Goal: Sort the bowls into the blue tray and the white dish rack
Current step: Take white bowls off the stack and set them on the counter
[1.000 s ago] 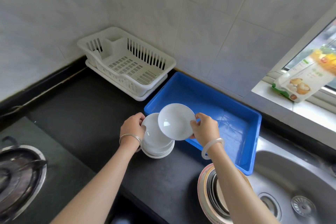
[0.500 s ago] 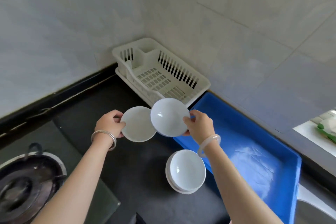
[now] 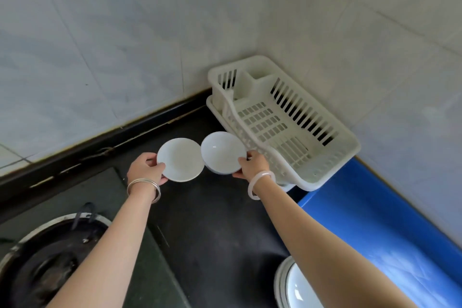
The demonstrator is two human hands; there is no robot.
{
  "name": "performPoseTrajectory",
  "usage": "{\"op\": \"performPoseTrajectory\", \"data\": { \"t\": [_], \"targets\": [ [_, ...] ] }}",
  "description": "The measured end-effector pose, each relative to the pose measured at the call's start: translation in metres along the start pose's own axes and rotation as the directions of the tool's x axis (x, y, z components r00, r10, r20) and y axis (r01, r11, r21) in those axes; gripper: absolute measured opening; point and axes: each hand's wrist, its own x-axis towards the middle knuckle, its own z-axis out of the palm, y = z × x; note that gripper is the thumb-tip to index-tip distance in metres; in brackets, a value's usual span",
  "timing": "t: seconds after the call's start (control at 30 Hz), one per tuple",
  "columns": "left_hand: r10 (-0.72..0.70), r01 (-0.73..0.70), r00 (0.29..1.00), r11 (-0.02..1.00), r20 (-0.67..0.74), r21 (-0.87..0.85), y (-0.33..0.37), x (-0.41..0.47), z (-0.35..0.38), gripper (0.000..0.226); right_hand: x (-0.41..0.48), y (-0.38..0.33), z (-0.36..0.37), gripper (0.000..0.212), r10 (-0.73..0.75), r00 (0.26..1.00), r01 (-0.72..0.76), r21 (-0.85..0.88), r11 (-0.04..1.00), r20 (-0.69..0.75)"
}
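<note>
Nearest, at 5 o'clock, a stack of bowls [image 3: 295, 285] sits on the dark desk [image 3: 212, 220], with the blue tray [image 3: 375, 232] at 4. Further out, the left hand [image 3: 147, 170] has its fingers clamped on the left bowl [image 3: 181, 159] rim, and the right hand [image 3: 252, 165] has its fingers clamped on the right bowl [image 3: 222, 151]. The white dish rack [image 3: 287, 120] is just behind at 1 o'clock.

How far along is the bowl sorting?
Barely started: no bowl lies in the white dish rack or the visible part of the blue tray. In hand: the left hand holds a shallow bowl, the right hand a deeper bowl. Left: both placements, plus the stacked bowls.
</note>
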Motion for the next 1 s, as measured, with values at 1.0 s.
{"op": "performPoseTrajectory", "data": {
  "t": [1.0],
  "targets": [
    [-0.287,0.247,0.958,0.79,0.018,-0.561,-0.02,0.053,0.017,0.04,0.078,-0.006,0.082,0.034,0.149,0.988,-0.144,0.523,0.84,0.034]
  ]
}}
